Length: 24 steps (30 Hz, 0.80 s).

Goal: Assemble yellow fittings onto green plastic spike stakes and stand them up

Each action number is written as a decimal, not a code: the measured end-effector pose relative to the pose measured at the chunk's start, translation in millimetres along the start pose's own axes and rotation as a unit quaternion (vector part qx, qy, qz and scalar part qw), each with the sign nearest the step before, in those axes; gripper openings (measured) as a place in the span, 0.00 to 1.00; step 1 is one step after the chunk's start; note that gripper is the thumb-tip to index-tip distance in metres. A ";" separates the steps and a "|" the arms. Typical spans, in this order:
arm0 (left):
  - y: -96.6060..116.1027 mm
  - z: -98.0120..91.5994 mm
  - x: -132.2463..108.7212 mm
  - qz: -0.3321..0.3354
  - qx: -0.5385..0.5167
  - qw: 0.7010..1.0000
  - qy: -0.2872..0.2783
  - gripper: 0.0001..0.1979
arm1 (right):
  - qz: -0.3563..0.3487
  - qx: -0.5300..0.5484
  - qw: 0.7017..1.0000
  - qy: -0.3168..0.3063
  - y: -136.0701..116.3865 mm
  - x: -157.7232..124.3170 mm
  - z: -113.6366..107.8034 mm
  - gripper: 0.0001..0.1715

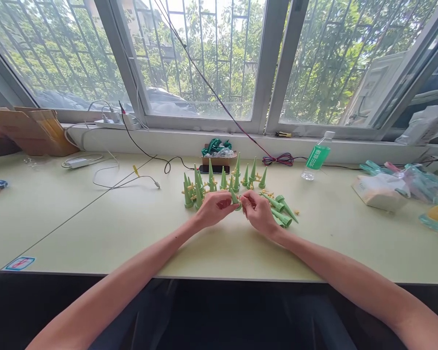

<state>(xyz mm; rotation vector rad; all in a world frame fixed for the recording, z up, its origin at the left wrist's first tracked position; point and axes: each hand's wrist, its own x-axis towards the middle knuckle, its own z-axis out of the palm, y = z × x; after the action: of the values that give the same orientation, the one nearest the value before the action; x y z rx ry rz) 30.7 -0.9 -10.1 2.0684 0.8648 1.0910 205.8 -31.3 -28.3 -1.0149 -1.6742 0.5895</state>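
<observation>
Both my arms reach over the pale green table (95, 228) to its middle. My left hand (216, 208) is closed around a green plastic cone (235, 198), which sticks up between the two hands. My right hand (258, 210) pinches at the same cone from the right side, fingers curled. Several green cones (219, 182) stand upright just behind the hands, with small yellow pieces (257, 177) among them. A few more green cones (282, 209) lie on their sides to the right of my right hand.
A cardboard box with green bags (217, 153) and a dark phone (214, 169) sit behind the cones. A water bottle (317, 156) stands at the right, plastic bags (383, 189) farther right. Cables (131, 175) and a charger (81, 162) lie at the left, near a cardboard box (32, 130).
</observation>
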 end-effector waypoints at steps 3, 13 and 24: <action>1.0 0.2 -0.4 0.040 0.051 0.998 0.005 0.16 | 0.010 0.014 1.000 -0.003 0.2 0.5 0.1 0.17; -1.0 1.3 -0.9 0.086 0.125 0.988 0.031 0.10 | 0.020 0.030 0.999 -0.011 -7.6 -1.5 0.9 0.15; 4.6 1.5 -0.9 0.018 -0.007 0.999 0.031 0.15 | 0.011 0.042 0.998 0.044 -5.7 0.4 -0.7 0.18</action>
<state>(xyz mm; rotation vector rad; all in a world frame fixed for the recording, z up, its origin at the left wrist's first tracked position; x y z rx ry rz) 32.8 -4.6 -7.6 2.0546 0.8514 1.1836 204.5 -34.0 -23.4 -0.9855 -1.5506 0.6168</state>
